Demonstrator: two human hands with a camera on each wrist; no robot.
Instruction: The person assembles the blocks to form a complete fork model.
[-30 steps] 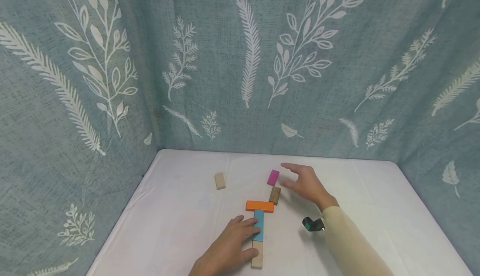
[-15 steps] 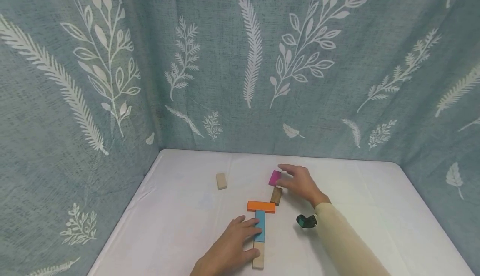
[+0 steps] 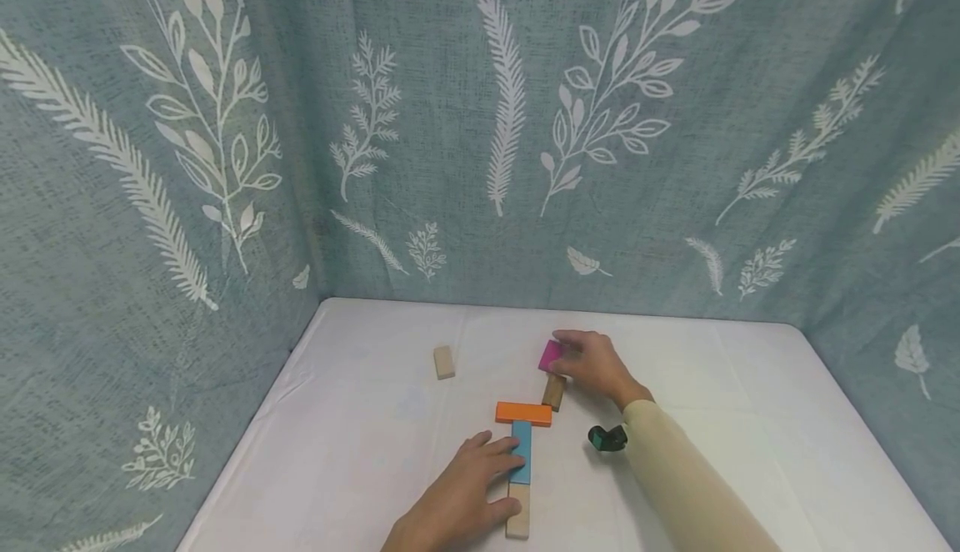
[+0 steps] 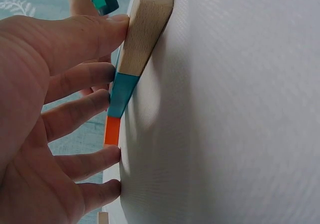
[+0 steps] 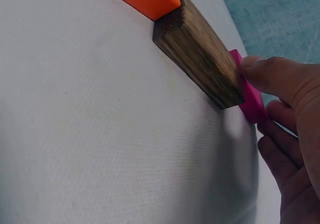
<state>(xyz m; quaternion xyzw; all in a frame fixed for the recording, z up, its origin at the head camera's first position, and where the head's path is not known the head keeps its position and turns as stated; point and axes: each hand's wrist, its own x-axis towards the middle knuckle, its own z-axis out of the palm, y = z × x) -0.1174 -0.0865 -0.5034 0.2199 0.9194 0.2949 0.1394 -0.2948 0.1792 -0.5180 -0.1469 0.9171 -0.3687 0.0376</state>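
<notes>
My right hand (image 3: 596, 364) has its thumb against a magenta block (image 3: 551, 355) and its fingers around the far side, pinching it. A dark brown wooden block (image 5: 200, 54) lies just nearer than the magenta one, its near end touching the right part of an orange block (image 3: 523, 414). From the orange block's middle, a blue block (image 3: 523, 469) runs toward me, followed by a light wooden block (image 3: 518, 524) end to end. My left hand (image 3: 465, 489) rests with spread fingers along the left side, fingertips on the blue block and thumb on the light wooden block.
Another light wooden block (image 3: 444, 363) lies alone at the back left on the white table (image 3: 360, 452). A dark device (image 3: 607, 439) with a green part is at the right wrist. A patterned curtain (image 3: 450, 160) stands behind and left of the table.
My right hand has moved left onto the magenta block, its thumb and fingers closing around it. The left hand and the blocks keep their places; the view shifts slightly.
</notes>
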